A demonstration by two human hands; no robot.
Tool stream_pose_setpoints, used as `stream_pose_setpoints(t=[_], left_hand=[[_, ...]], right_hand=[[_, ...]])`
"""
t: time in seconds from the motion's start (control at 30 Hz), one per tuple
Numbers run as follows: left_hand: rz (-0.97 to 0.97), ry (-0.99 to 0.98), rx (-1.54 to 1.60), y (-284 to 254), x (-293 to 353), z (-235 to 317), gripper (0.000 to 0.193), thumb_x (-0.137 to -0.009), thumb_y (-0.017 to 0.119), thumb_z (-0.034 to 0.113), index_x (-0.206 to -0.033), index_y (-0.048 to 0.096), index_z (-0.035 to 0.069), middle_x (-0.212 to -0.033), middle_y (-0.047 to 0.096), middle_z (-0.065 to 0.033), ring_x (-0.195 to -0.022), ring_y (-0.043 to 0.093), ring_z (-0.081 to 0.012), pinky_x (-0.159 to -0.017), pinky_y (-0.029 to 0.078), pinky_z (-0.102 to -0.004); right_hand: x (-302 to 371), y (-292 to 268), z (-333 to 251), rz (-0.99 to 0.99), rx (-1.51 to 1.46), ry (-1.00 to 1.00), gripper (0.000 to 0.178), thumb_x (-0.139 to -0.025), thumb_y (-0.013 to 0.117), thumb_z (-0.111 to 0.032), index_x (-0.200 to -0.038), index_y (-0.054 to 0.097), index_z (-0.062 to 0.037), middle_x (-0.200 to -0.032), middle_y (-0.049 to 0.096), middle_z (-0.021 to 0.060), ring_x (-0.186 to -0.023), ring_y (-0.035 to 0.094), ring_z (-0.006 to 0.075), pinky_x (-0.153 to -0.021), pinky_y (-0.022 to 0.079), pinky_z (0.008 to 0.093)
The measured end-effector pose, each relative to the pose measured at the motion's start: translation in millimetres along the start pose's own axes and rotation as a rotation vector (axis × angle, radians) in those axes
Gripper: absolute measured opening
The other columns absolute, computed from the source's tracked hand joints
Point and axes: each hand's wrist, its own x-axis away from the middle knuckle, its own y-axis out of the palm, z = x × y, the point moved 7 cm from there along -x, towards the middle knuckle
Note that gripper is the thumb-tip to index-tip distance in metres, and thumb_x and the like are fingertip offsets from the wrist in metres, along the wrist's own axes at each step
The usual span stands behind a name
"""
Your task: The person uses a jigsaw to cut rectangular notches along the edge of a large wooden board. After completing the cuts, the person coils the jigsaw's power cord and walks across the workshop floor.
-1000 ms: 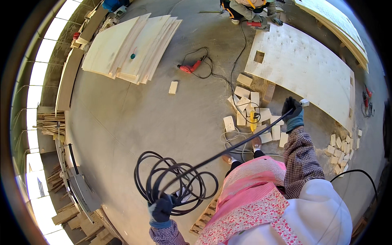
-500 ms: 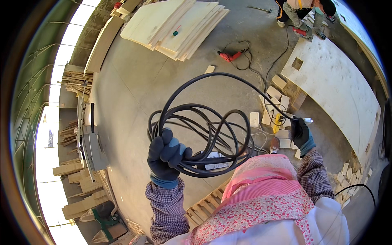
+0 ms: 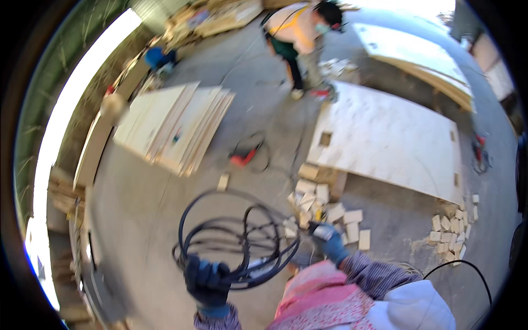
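Observation:
My left hand [image 3: 206, 280], in a dark glove with a blue cuff, is closed round one side of a loosely coiled black cable [image 3: 242, 217]. Several uneven loops stand up and out to the right from that fist. My right hand [image 3: 328, 242], gloved in blue and black, is at the right edge of the coil with fingers closed, the cable's outer loop reaching it. A small white piece [image 3: 323, 232] shows at its fingers; blur hides whether this is a plug. Pink patterned cloth [image 3: 324, 297] covers part of my front below the hands.
Wood blocks [image 3: 352, 216] lie scattered beyond my right hand, with another pile [image 3: 451, 234] farther right. A large pale board [image 3: 390, 137] lies behind them. A co-worker [image 3: 300, 41] bends at its far corner. A red power tool [image 3: 242, 158] and stacked panels [image 3: 170, 124] occupy the left floor.
My right hand has moved left, up to the coil, drawing the outer loop in. My left hand is lower in the picture, still on the cable. The view has tilted up and turned right.

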Motion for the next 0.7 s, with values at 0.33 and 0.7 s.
stream_pose_setpoints(t=[0.33,0.7], left_hand=[[0.366,0.058,0.090,-62,-1,-37,0.022,-0.088,0.048,0.033,-0.097,0.054,0.013,-0.069,0.053,0.0007,-0.067,0.052,-0.0128,-0.098,0.034,-0.0434],[0.269,-0.355,-0.052,-29,16,-107,0.010,-0.089,0.046,0.017,-0.080,0.044,0.013,-0.063,0.030,0.0033,-0.062,0.032,-0.0115,-0.061,0.031,-0.0269]], right_hand=[[9,12,-44,-0.538,0.229,0.076,0.054,-0.075,0.058,-0.022,-0.125,0.042,-0.0124,-0.112,0.052,0.0138,-0.099,0.053,0.0305,-0.082,0.043,0.0368],[43,-7,-164,-0.265,0.063,-0.147,0.084,-0.071,0.068,-0.044,-0.134,0.027,-0.0064,-0.134,0.030,0.0201,-0.124,0.028,0.0362,-0.101,0.025,0.0441]])
